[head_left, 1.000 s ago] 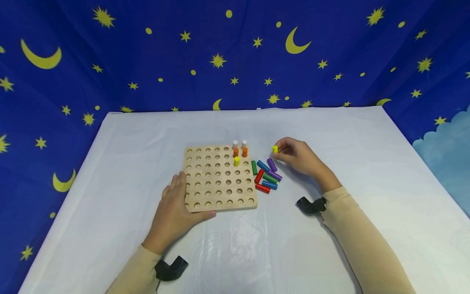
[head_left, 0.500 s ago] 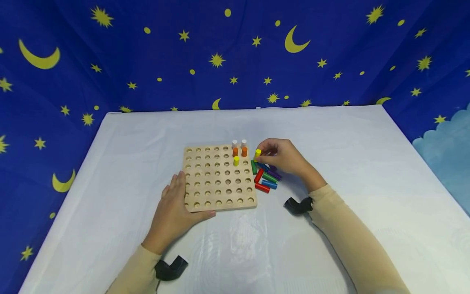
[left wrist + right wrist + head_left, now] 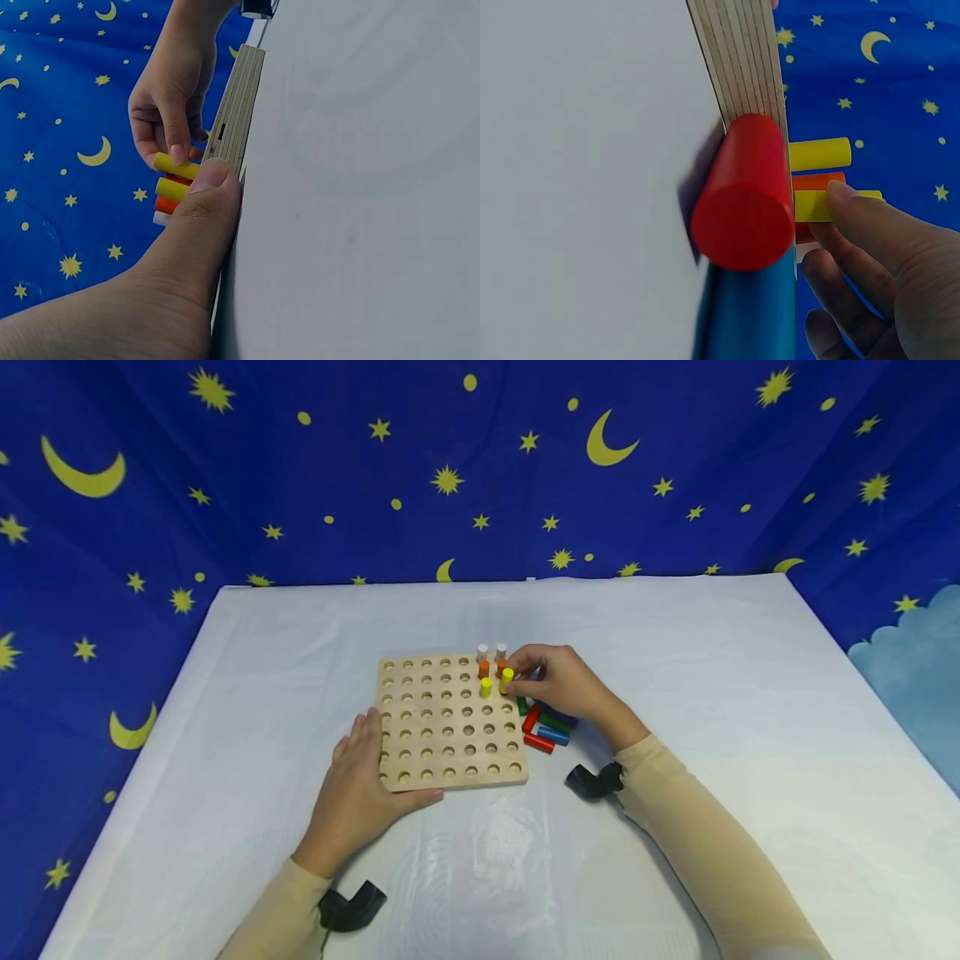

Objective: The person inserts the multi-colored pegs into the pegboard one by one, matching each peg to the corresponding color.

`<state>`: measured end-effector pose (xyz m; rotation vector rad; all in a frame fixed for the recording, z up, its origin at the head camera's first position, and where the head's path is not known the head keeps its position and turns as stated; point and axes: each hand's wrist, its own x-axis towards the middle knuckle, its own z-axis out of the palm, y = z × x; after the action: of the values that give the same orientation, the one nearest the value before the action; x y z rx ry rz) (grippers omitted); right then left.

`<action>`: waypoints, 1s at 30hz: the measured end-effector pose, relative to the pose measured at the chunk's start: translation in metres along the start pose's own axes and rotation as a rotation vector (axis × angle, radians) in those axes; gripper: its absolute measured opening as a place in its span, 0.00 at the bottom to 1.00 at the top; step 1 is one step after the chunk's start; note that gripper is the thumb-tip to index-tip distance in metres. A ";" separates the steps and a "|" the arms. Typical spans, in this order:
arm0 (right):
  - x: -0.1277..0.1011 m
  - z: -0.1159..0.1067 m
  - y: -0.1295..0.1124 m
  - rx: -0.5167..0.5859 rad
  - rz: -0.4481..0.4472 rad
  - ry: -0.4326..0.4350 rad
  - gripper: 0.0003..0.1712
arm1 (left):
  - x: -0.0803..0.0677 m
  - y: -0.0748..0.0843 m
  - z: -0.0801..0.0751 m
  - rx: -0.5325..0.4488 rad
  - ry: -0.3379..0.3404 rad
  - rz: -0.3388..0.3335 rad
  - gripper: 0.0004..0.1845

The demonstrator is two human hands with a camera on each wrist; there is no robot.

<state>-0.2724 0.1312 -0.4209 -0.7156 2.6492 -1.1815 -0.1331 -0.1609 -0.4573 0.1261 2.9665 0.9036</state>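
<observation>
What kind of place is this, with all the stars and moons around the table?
Probably a small staged recording booth, not a home. A blue star-and-moon cloth hangs on three sides of a table under a white cover, bearing only a wooden peg board and coloured pegs.

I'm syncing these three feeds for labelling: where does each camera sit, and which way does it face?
Head: above, looking forward and down at the pegboard; both hands and sleeves show.
Left wrist: low at the board's near edge, looking across it; left hand in front, right hand behind.
Right wrist: low beside the board, past a red peg; right-hand fingers show.
Shared: all three show the pinched yellow peg.
</observation>
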 end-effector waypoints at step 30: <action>-0.002 0.001 -0.002 -0.090 0.019 -0.053 0.12 | 0.000 0.003 -0.002 0.000 -0.005 -0.002 0.77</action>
<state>-0.2696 0.1310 -0.4204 -0.7242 2.6735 -1.0297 -0.1327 -0.1597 -0.4545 0.1247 2.9620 0.9011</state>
